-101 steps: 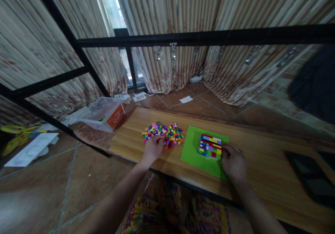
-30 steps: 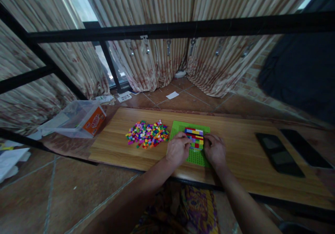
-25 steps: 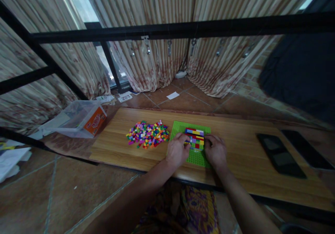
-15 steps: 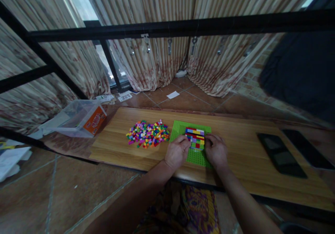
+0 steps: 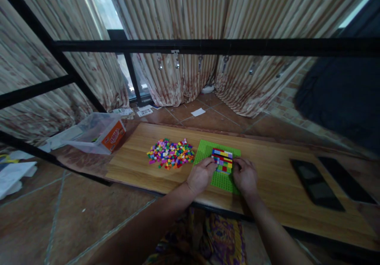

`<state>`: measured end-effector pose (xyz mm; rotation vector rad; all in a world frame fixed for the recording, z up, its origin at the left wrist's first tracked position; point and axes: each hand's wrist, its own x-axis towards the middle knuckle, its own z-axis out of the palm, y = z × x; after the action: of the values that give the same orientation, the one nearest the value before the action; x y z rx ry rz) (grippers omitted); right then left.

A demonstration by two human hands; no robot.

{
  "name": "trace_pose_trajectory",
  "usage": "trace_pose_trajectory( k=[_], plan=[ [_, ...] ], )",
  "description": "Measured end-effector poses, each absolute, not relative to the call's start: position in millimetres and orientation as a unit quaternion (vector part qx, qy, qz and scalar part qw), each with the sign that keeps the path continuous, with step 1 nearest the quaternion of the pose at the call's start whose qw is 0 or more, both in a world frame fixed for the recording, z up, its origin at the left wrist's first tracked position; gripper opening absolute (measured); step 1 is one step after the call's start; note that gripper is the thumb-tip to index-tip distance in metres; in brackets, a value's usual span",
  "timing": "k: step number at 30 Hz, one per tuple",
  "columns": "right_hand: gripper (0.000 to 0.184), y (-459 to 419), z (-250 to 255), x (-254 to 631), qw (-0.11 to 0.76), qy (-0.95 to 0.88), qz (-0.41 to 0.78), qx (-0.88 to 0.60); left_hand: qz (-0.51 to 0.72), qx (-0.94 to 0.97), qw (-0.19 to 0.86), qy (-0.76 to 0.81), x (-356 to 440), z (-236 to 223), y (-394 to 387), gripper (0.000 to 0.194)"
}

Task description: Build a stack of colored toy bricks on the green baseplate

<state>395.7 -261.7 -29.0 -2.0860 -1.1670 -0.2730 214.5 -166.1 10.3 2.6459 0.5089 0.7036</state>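
Observation:
A green studded baseplate lies on the wooden table, with a block of multicoloured toy bricks on it, built up in rows. My left hand is closed at the block's left edge, thumb and fingers pinched together there. On the opposite side my right hand has its fingers curled against the right edge of the block. Any single small brick between the fingertips is too hidden to tell. Left of the baseplate lies a loose pile of small coloured bricks.
The wooden table carries a dark flat tablet-like thing at right, with another dark slab beside it. A clear plastic box with an orange label stands off the left end. A black metal bar crosses beyond the table.
The camera view has tipped slightly, so the scene sits a little lower in the picture. Both hands stay at the sides of the brick block, with hardly any visible movement.

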Motion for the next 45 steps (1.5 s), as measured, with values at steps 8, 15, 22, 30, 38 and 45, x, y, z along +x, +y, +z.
trace_pose_trajectory(
  k=[8, 15, 22, 30, 38, 45],
  plan=[
    [0.033, -263, -28, 398, 0.365, -0.455, -0.104, -0.806, 0.352, 0.870, 0.227, 0.259, 148, 18, -161, 0.035],
    [0.031, -266, -32, 402, 0.393, -0.456, -0.093, -0.793, 0.387, 0.780, 0.168, 0.463, 64, 21, -102, 0.029],
    [0.034, -277, -5, 400, 0.524, -0.257, -0.051, -0.811, 0.312, 0.764, 0.093, 0.557, 34, 1, -79, 0.038],
    [0.027, -274, 35, 282, 0.510, -0.427, 0.038, -0.746, 0.270, 0.804, 0.074, 0.525, 53, -2, -70, 0.051],
    [0.033, -294, 6, 292, 0.476, -0.326, -0.003, -0.817, 0.281, 0.817, 0.095, 0.495, 52, -9, -48, 0.047],
    [0.038, -266, 14, 303, 0.452, -0.319, -0.016, -0.833, 0.268, 0.822, 0.080, 0.496, 52, -8, -45, 0.044]
  ],
)
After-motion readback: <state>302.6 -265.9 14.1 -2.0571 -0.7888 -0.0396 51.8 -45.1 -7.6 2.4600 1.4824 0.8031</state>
